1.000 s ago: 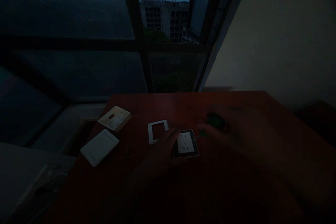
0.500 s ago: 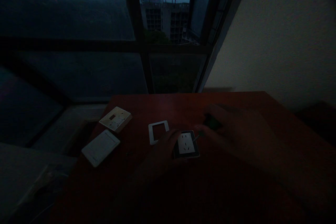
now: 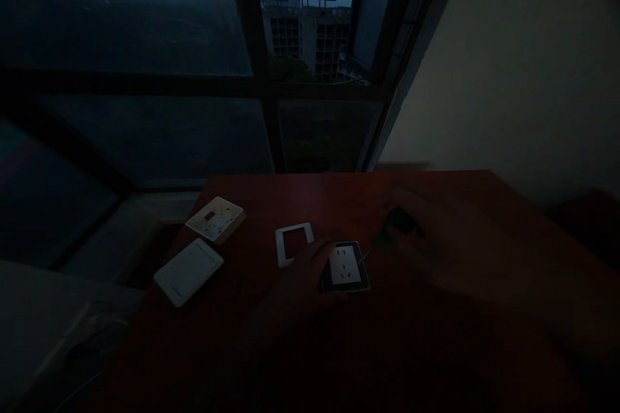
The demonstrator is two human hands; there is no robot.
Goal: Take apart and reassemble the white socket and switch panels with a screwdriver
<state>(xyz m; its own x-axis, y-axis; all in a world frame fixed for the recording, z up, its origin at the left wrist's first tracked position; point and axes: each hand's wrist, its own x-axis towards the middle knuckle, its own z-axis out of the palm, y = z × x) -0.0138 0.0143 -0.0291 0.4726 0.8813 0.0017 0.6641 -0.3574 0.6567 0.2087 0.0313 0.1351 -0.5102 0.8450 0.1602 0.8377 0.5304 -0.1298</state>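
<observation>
The scene is very dark. A white wall socket [image 3: 344,266] in a dark frame lies on the reddish-brown table [image 3: 436,348]. My left hand [image 3: 304,274] rests against the socket's left side, fingers curled on its edge. My right hand [image 3: 436,239] is closed round a green-handled screwdriver [image 3: 393,227]. Its thin metal tip reaches the socket's upper right edge. A white square frame [image 3: 293,243] with an open middle lies just left of the socket.
A white socket plate [image 3: 216,218] and a plain white switch plate [image 3: 188,270] lie near the table's left edge. A tiny dark bit [image 3: 238,282] sits between them and my left hand. A large window [image 3: 194,58] and a pale wall [image 3: 523,64] stand behind.
My right hand has shifted slightly with the screwdriver, its tip staying at the socket's right edge. My left hand stays on the socket.
</observation>
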